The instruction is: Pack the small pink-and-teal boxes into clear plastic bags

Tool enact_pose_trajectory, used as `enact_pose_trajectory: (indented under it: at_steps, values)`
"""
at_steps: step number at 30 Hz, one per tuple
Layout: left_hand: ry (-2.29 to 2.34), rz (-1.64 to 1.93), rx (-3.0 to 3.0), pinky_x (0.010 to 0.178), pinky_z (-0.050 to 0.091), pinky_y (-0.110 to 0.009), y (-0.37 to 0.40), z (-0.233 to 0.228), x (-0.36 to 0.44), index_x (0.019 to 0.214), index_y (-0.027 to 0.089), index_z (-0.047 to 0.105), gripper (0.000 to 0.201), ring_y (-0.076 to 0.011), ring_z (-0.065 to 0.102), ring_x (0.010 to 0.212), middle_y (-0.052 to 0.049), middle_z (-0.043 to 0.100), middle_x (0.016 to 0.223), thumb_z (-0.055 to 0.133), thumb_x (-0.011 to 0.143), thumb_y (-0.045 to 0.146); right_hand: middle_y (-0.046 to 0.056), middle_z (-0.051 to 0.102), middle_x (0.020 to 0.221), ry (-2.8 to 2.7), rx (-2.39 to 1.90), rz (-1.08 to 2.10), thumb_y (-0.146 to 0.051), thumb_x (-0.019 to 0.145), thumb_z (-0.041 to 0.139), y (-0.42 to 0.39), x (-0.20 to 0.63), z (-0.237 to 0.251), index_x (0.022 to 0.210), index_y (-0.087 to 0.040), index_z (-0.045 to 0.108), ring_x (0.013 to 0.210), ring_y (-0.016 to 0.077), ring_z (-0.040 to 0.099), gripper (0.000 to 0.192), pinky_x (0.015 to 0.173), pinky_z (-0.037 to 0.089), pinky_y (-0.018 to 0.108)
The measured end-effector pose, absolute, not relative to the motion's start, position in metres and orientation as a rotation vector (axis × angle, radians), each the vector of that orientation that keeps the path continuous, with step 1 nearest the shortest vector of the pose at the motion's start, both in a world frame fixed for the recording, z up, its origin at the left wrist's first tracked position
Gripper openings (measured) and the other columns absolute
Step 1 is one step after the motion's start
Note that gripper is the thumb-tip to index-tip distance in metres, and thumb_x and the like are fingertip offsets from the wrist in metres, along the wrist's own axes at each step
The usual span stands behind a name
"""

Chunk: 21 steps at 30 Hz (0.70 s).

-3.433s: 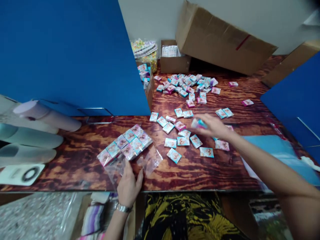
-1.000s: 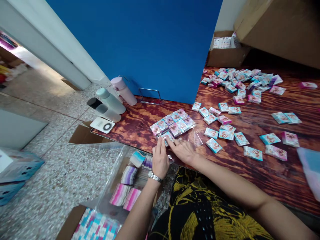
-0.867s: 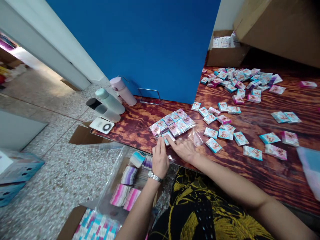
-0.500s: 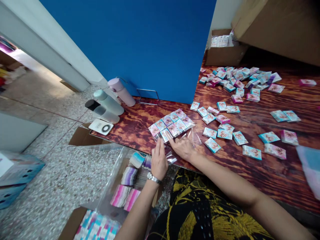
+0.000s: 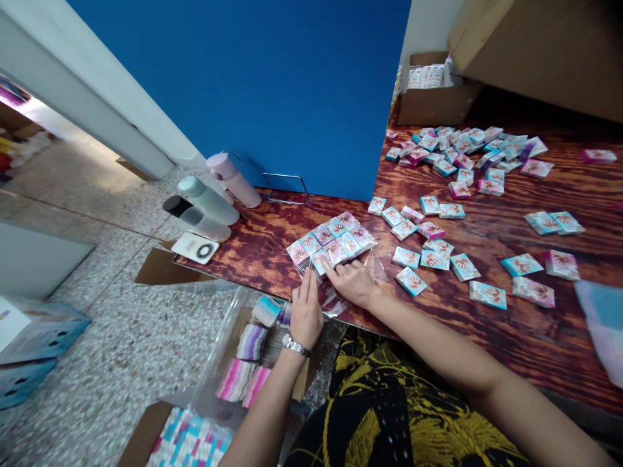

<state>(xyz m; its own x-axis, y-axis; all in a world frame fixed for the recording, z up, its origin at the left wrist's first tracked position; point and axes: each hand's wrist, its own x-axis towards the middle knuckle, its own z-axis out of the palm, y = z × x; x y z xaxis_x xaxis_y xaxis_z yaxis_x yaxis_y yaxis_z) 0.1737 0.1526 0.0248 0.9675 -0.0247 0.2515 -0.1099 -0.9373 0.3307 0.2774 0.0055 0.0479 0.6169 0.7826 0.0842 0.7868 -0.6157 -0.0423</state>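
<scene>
Small flat boxes printed with a hand picture (image 5: 335, 250) lie in rows inside a clear plastic bag (image 5: 335, 303) near the table's front edge. My left hand (image 5: 306, 314), wearing a silver watch, is at the bag's near left side. Its straight fingers are together with the bag film at their tips, and the thumb is hidden. My right hand (image 5: 356, 283) rests at the bag's near right side. Its index finger reaches onto the nearest small box (image 5: 320, 262) while the other fingers bend loosely over the film.
Loose small boxes (image 5: 435, 259) are scattered to the right, with a heap (image 5: 462, 152) behind. Bottles (image 5: 236, 180) and a white round-dialled device (image 5: 195, 248) stand at the left edge. A blue panel (image 5: 263, 91) rises behind. Below, an open carton (image 5: 256, 344) holds stacked coloured pieces.
The view has shifted slightly. Both hands stay at the bag; my right index finger still rests on the nearest box, and its other fingers have shifted a little over the film.
</scene>
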Motion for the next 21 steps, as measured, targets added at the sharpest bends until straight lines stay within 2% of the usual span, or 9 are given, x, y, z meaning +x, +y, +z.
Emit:
enact_pose_trajectory:
  at_steps: [10,15,21]
  values:
    - [-0.133,0.346,2.808,0.101,0.039,-0.043,0.155,0.026,0.174,0.151,0.013,0.005,0.085,-0.0275,0.031,0.139,-0.021,0.026,0.153,0.037,0.074,-0.003,0.014,0.068,0.080,-1.383,-2.716,-0.141,-0.009,0.094,0.030,0.007,0.282,0.031,0.148,-0.007,0.024,0.070,0.0197,0.065,0.055,0.068,0.041,0.034]
    - [-0.167,0.375,2.877,0.098,0.041,-0.043,0.158,0.028,0.177,0.152,0.014,0.004,0.086,-0.0292,0.036,0.136,-0.020,0.030,0.151,0.038,0.075,-0.003,0.013,0.067,0.078,-1.336,-2.691,-0.150,-0.010,0.094,0.029,0.012,0.285,0.023,0.148,-0.009,0.024,0.069,0.0199,0.064,0.054,0.067,0.043,0.035]
    - [-0.236,0.591,2.945,0.098,0.042,-0.053,0.150,0.033,0.181,0.144,0.013,0.032,0.062,-0.0383,0.039,0.131,-0.023,0.027,0.151,0.052,0.086,0.014,0.006,0.066,0.076,-1.366,-2.657,-0.156,-0.015,0.095,0.032,0.004,0.287,0.034,0.151,-0.018,0.011,0.062,0.0207,0.062,0.060,0.058,0.045,0.034]
